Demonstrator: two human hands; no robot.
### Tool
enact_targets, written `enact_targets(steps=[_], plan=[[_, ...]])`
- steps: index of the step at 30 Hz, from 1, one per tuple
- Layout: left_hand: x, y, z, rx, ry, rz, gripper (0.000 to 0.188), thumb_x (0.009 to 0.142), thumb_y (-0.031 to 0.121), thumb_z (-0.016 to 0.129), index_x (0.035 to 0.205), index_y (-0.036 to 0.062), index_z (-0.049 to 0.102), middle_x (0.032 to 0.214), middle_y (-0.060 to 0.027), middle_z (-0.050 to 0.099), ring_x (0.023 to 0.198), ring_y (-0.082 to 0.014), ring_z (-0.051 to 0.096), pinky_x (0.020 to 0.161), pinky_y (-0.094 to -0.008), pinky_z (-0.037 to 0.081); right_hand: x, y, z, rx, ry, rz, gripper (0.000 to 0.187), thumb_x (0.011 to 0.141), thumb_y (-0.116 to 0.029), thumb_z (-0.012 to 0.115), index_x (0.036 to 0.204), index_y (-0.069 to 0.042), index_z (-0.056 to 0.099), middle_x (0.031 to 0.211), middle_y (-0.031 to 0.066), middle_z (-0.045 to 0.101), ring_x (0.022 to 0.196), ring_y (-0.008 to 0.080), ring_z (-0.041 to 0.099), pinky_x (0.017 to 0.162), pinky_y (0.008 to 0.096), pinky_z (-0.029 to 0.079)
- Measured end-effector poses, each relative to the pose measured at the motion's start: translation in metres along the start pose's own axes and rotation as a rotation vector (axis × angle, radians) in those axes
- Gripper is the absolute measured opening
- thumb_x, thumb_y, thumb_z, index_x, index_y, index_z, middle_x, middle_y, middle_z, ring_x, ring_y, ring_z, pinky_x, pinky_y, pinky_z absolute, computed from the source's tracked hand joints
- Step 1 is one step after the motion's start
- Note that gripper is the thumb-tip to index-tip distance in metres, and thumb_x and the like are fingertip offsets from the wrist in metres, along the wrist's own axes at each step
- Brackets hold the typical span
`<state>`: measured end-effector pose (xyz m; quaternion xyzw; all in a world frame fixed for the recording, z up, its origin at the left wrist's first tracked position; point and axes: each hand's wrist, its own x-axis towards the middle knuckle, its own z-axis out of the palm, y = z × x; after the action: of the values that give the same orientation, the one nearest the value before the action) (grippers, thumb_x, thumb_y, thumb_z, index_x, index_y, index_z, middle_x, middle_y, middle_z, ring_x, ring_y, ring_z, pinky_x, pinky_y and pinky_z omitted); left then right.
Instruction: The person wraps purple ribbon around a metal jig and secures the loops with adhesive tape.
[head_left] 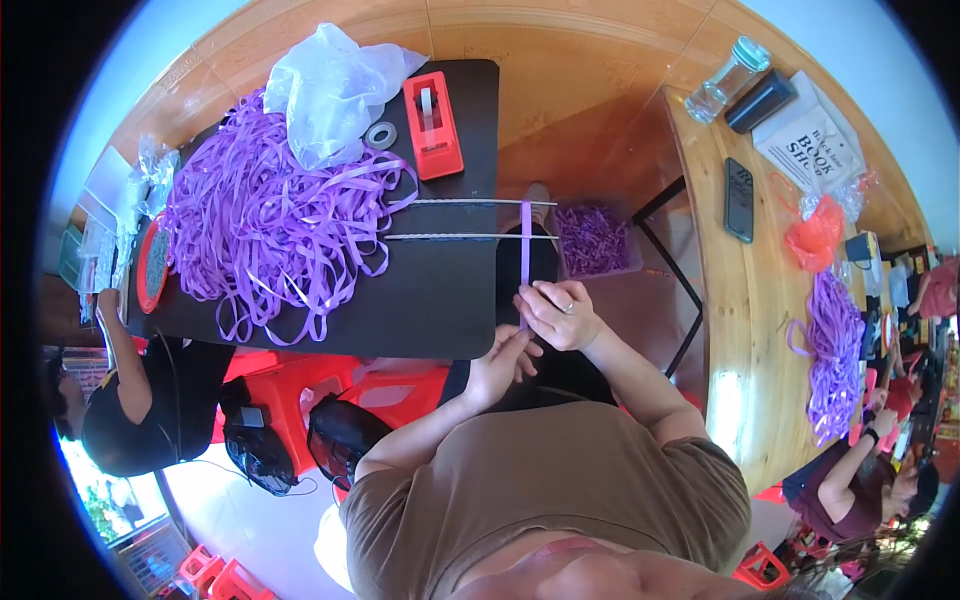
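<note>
A purple ribbon strip point(526, 262) is looped around two thin metal rods point(455, 202) that jut out past the right edge of the black table point(440, 310). It runs down toward me to my hands. My right hand point(562, 314), with a ring on one finger, is closed in a pinch on the ribbon. Just below it, my left hand point(503, 366) has its fingers pinched together at the ribbon's lower end. The fingers partly hide that end. A large tangled heap of purple ribbon point(270, 215) covers the table's left part.
A red tape dispenser point(434, 135), a tape roll point(381, 135) and a clear plastic bag point(330, 95) sit at the table's far side. Below the rods' tips stands a bin of purple pieces point(640, 262). A wooden table point(720, 300) is on the right; a co-worker point(150, 410) sits left.
</note>
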<state>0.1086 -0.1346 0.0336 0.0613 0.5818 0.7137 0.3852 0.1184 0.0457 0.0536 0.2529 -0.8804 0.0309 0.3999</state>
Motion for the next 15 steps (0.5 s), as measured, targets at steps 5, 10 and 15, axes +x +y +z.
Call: enact_targets(steps=[5, 10, 15], plan=[[-0.001, -0.013, -0.004, -0.076, -0.074, 0.059, 0.019, 0.096, 0.017, 0.048, 0.102, 0.0016, 0.056, 0.082, -0.0073, 0.064, 0.061, -0.0090, 0.058, 0.051, -0.0186, 0.042, 0.010, 0.000, -0.010, 0.004, 0.024, -0.003, 0.026, 0.068, -0.016, 0.063, 0.092, -0.008, 0.070, 0.104, 0.0036, 0.063, 0.098, 0.0199, 0.056, 0.070, 0.0296, 0.043], [0.012, -0.041, -0.010, 0.015, -0.054, 0.069, 0.024, 0.094, 0.014, 0.050, 0.114, 0.0016, 0.052, 0.092, -0.0058, 0.063, 0.068, -0.0084, 0.057, 0.058, -0.0202, 0.043, 0.035, 0.004, -0.021, 0.060, 0.089, 0.027, 0.028, 0.063, -0.014, 0.068, 0.090, -0.006, 0.069, 0.100, 0.0042, 0.064, 0.090, 0.0191, 0.058, 0.068, 0.0296, 0.041], [0.034, -0.027, 0.004, 0.053, -0.024, 0.119, 0.028, 0.094, 0.013, 0.050, 0.120, 0.0023, 0.049, 0.094, -0.0052, 0.063, 0.068, -0.0075, 0.056, 0.058, -0.0198, 0.043, 0.069, 0.030, -0.027, 0.242, 0.201, 0.190, 0.028, 0.060, -0.010, 0.073, 0.087, -0.004, 0.066, 0.090, 0.0049, 0.065, 0.077, 0.0219, 0.058, 0.064, 0.0341, 0.039]])
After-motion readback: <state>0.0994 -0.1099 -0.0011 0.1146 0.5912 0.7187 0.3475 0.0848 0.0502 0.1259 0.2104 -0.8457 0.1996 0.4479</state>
